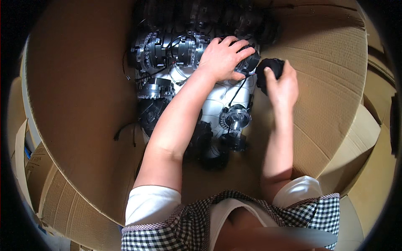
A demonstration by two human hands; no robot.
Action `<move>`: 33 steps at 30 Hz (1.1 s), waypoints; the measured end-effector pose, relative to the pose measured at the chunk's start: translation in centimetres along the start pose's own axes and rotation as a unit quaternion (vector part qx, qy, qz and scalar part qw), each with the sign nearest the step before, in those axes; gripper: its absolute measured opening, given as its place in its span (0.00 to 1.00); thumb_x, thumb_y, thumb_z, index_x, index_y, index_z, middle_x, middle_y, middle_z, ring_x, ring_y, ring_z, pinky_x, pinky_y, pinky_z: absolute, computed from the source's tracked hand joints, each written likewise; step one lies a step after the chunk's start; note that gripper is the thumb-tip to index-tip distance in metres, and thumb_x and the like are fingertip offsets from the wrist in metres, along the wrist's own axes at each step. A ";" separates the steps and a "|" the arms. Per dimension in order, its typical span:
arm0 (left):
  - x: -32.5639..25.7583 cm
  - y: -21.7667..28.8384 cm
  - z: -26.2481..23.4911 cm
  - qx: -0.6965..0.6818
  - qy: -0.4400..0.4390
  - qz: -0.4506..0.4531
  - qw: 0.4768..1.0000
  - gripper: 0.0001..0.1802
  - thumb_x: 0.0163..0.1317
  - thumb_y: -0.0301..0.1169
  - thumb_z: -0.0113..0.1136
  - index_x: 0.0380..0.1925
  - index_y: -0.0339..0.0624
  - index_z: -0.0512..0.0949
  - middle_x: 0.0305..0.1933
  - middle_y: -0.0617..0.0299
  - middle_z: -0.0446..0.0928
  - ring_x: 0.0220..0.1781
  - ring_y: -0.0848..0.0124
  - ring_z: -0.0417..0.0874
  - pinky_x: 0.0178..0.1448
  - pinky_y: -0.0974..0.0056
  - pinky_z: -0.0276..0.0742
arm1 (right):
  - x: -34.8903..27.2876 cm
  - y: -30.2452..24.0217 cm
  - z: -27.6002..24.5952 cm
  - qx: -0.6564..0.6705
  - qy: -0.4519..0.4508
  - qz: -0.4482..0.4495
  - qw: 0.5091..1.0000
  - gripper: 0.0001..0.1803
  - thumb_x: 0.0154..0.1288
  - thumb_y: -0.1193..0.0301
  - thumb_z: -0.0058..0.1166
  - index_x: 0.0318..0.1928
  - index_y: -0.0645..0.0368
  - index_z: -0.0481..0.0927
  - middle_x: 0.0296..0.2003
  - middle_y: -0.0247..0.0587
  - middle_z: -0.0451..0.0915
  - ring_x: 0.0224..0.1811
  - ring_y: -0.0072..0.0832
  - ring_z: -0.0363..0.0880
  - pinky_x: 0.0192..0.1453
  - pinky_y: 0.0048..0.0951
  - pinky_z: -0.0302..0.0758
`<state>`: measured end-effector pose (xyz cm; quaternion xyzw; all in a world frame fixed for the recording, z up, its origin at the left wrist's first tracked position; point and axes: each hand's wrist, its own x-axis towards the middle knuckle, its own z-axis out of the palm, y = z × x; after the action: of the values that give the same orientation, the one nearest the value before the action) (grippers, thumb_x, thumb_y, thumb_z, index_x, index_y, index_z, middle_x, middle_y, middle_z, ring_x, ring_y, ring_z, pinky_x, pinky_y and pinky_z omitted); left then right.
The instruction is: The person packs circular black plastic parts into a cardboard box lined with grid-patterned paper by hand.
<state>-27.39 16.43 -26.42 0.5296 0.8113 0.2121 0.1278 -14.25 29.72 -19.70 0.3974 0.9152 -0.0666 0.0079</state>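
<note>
My right hand (284, 83) is closed round a dark, rounded part (270, 69) at the box's right wall, the thumb lying across its front. Most of that part's far side is hidden by my fingers. Farther left, my left hand (226, 56) lies with spread fingers over the right end of a row of black and clear cylindrical parts (189, 50). A black round end piece (251, 60) shows beneath its fingertips. A thin black cable (238, 92) runs down from near my left thumb toward a part with a clear round lens (238, 118).
A tall cardboard box (83, 104) surrounds the parts and my arms. Its base holds a white sheet with cell-like outlines (220, 98). A silver-and-black ring part (155, 88) and several dark parts lie left and near. More cylinders sit in shadow at the far end.
</note>
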 end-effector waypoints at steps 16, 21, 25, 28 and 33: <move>0.0 1.2 -2.2 0.033 0.087 0.023 0.995 0.44 0.41 0.53 0.71 0.62 0.58 0.69 0.66 0.66 0.69 0.67 0.64 0.68 0.70 0.48 0.59 | 5.1 1.2 7.5 -0.025 0.269 -0.227 0.936 0.19 0.69 0.57 0.48 0.51 0.55 0.80 0.46 0.43 0.81 0.52 0.41 0.78 0.55 0.41 0.74; -6.0 2.6 -2.8 -0.028 0.205 -0.001 0.978 0.34 0.45 0.47 0.70 0.56 0.57 0.75 0.63 0.67 0.71 0.65 0.66 0.70 0.71 0.48 0.56 | 5.3 0.2 5.1 -0.035 0.219 -0.261 0.939 0.17 0.67 0.62 0.53 0.50 0.57 0.80 0.49 0.43 0.81 0.53 0.40 0.77 0.58 0.42 0.71; -11.2 0.2 -4.4 -0.016 0.269 -0.118 0.956 0.15 0.52 0.35 0.64 0.42 0.53 0.79 0.49 0.65 0.78 0.56 0.65 0.76 0.62 0.52 0.65 | 3.4 -2.6 0.6 -0.080 0.263 -0.285 0.918 0.12 0.64 0.67 0.55 0.45 0.59 0.81 0.47 0.41 0.82 0.52 0.37 0.78 0.54 0.37 0.71; -13.8 -3.9 -6.8 0.047 0.262 -0.230 0.936 0.13 0.53 0.36 0.65 0.37 0.46 0.79 0.39 0.59 0.79 0.47 0.58 0.78 0.50 0.53 0.73 | -1.1 -6.1 0.9 0.110 0.127 -0.305 0.937 0.11 0.63 0.70 0.55 0.45 0.59 0.82 0.44 0.41 0.83 0.49 0.37 0.78 0.52 0.36 0.72; -16.9 -6.0 -10.4 -0.069 -0.091 -0.275 0.955 0.31 0.42 0.45 0.75 0.45 0.44 0.78 0.47 0.55 0.77 0.51 0.53 0.76 0.54 0.54 0.74 | -8.8 -11.1 5.7 0.196 -0.255 -0.374 0.870 0.28 0.57 0.60 0.62 0.54 0.64 0.76 0.51 0.52 0.78 0.53 0.45 0.76 0.58 0.43 0.71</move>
<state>-29.85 -3.24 -20.50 0.2927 0.8939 0.1747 0.2911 -16.53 15.14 -23.47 -0.0120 0.9296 -0.3417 0.1379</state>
